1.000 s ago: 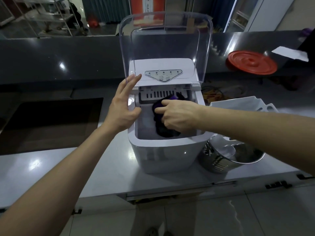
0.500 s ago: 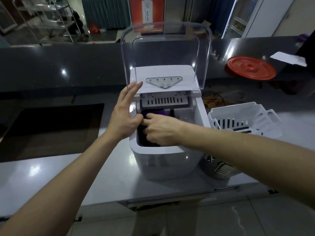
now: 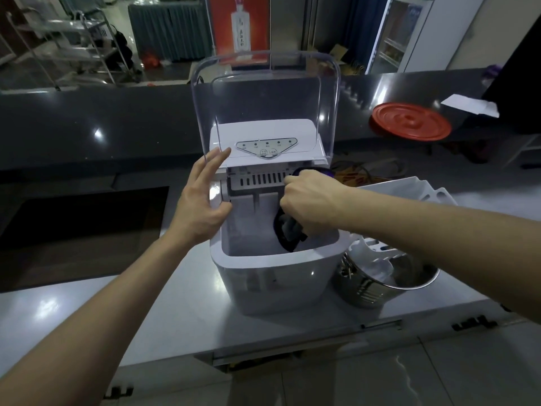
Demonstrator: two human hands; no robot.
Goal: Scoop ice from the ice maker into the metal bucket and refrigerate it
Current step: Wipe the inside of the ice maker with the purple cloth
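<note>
A white ice maker (image 3: 272,282) stands on the grey counter with its clear lid (image 3: 263,92) tipped up. My right hand (image 3: 310,200) grips a dark purple scoop (image 3: 288,232) at the right side of the ice bin; pale ice lies in the scoop's bowl. My left hand (image 3: 202,200) rests open against the machine's left edge, fingers straight. To the right of the machine stands the metal bucket (image 3: 380,285), partly hidden under my right forearm. A white slotted basket (image 3: 409,191) lies on the bucket's rim.
A red round lid (image 3: 409,124) and a white paper (image 3: 468,105) lie on the dark raised bar counter behind. A dark recessed sink (image 3: 73,230) is at the left. Cables lie behind the basket. The counter's front edge runs below the machine.
My right hand moved from the left side of the bin to the right and rose, lifting the scoop with ice in it. The left hand stayed on the machine.
</note>
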